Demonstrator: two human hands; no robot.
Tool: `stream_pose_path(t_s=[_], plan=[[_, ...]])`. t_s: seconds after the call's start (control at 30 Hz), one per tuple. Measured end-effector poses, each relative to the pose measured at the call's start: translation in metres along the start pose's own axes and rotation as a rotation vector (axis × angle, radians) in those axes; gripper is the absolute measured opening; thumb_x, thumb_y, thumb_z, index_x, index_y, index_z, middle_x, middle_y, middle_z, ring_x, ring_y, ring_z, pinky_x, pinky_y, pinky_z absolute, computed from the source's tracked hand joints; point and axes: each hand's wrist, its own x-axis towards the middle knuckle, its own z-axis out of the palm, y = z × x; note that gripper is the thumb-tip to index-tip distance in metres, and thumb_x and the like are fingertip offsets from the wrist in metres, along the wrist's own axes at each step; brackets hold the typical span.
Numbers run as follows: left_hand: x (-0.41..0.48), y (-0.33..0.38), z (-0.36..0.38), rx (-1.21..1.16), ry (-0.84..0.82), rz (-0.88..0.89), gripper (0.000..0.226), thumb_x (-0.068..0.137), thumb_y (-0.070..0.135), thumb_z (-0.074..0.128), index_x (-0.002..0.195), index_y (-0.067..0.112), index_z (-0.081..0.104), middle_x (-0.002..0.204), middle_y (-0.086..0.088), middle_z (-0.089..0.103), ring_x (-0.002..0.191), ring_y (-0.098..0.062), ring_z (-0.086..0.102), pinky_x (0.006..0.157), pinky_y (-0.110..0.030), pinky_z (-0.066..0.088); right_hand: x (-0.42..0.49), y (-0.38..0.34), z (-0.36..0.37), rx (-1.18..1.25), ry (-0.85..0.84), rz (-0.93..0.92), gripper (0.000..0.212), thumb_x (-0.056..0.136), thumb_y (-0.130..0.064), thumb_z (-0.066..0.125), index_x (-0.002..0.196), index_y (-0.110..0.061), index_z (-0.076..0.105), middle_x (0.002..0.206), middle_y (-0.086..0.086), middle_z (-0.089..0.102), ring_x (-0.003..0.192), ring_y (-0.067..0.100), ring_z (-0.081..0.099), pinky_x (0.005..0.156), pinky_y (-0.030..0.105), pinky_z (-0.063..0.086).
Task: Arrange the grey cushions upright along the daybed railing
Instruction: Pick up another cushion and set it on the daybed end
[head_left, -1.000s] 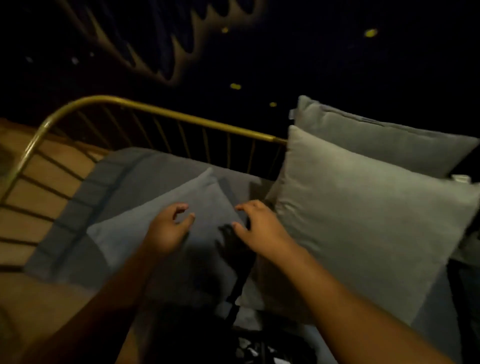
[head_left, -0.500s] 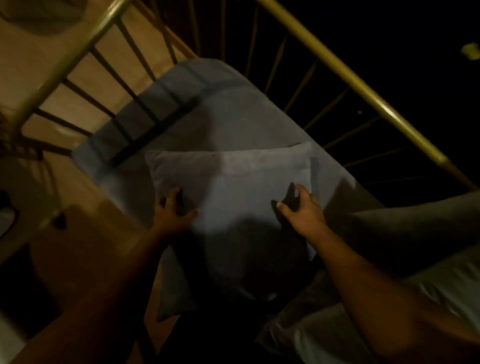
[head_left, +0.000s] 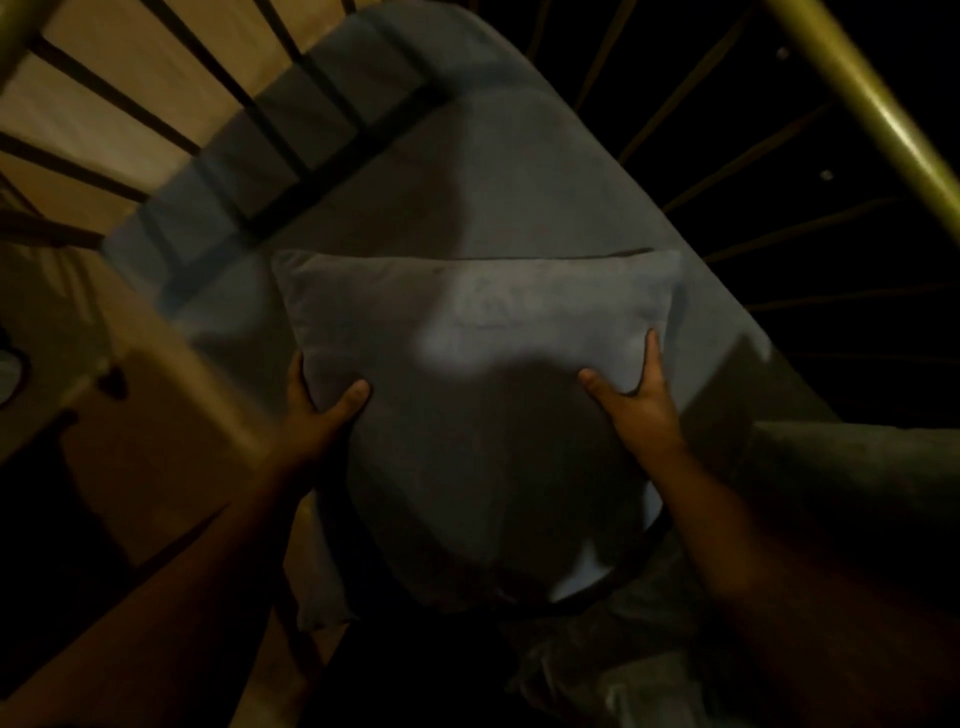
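Note:
A square blue-grey cushion (head_left: 483, 332) fills the middle of the dim head view, over the grey daybed mattress (head_left: 519, 156). My left hand (head_left: 322, 410) grips its left edge, thumb on top and fingers underneath. My right hand (head_left: 636, 400) clasps its right edge the same way. The brass railing (head_left: 872, 98) runs diagonally down the upper right, with thin dark bars below it. A larger grey cushion (head_left: 857, 478) lies at the right edge, partly hidden behind my right forearm.
The daybed's end rail with dark bars (head_left: 156, 119) crosses the upper left, over a tan floor (head_left: 130, 62). A second pale cushion (head_left: 613, 691) shows at the bottom. My own shadow darkens the held cushion's near half.
Both hands have gone from resting on top of the cushion to gripping its two side edges. The view has tilted down and closer.

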Motion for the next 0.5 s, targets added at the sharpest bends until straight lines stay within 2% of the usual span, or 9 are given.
stream_pose_path(t_s=[0.17,0.27,0.37,0.43,0.5], plan=[[-0.009,0.0,-0.004,0.024,-0.011,0.011,0.117,0.05,0.08,0.07,0.147,0.035,0.021,0.152,-0.001,0.037,0.138,-0.022,0.039,0.112,-0.051,0.034,-0.021,-0.005,-0.01,-0.046,-0.006,-0.016,0.108,0.067,-0.062,0.068,0.148,-0.04,-0.001,0.152,0.014,0.032,0.135,0.041,0.035,0.109,0.054,0.034],[-0.017,-0.006,-0.014,0.03,0.004,0.048,0.104,0.057,0.075,0.071,0.144,0.04,0.026,0.15,0.003,0.041,0.136,-0.02,0.043,0.11,-0.049,0.037,-0.034,-0.013,-0.013,-0.043,-0.017,-0.044,0.112,0.062,-0.067,0.068,0.147,-0.044,-0.001,0.153,0.012,0.03,0.136,0.04,0.034,0.109,0.056,0.033],[-0.034,0.002,-0.025,-0.069,0.083,0.121,0.095,0.063,0.068,0.071,0.143,0.036,0.03,0.146,0.005,0.044,0.128,-0.014,0.048,0.106,-0.041,0.041,-0.042,-0.037,-0.009,-0.018,-0.029,-0.128,0.115,0.055,-0.069,0.071,0.146,-0.045,0.005,0.152,0.008,0.032,0.135,0.036,0.036,0.108,0.054,0.035],[-0.043,0.016,-0.036,-0.111,0.174,0.164,0.093,0.063,0.067,0.072,0.142,0.035,0.034,0.147,0.006,0.043,0.129,-0.014,0.046,0.108,-0.041,0.04,-0.043,-0.064,-0.002,-0.024,-0.041,-0.197,0.117,0.053,-0.07,0.071,0.146,-0.045,0.005,0.152,0.006,0.033,0.135,0.034,0.038,0.108,0.052,0.036],[-0.042,0.027,-0.052,-0.155,0.262,0.237,0.082,0.071,0.055,0.074,0.14,0.033,0.036,0.144,0.01,0.041,0.129,-0.012,0.043,0.108,-0.037,0.037,-0.039,-0.095,0.006,-0.039,-0.059,-0.265,0.118,0.051,-0.073,0.071,0.144,-0.049,0.002,0.152,0.006,0.033,0.136,0.034,0.037,0.108,0.054,0.036]])
